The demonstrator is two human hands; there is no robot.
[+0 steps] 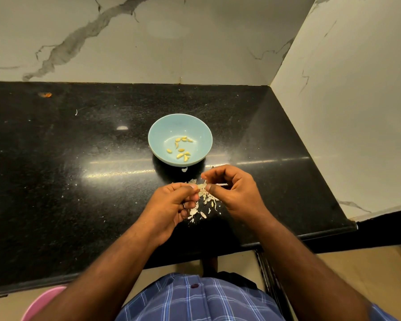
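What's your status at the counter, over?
Left hand and right hand pinch one seed. Peeled kernels in blue bowl; husks heaped beneath hands. Nothing blocks the bowl.

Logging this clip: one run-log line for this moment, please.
left hand + right hand: pinch seed | husks: on counter below hands | bowl: holds kernels

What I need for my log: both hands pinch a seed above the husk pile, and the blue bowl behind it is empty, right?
Not empty: the head view shows the blue bowl holding several yellow kernels. Left hand and right hand do pinch a seed.
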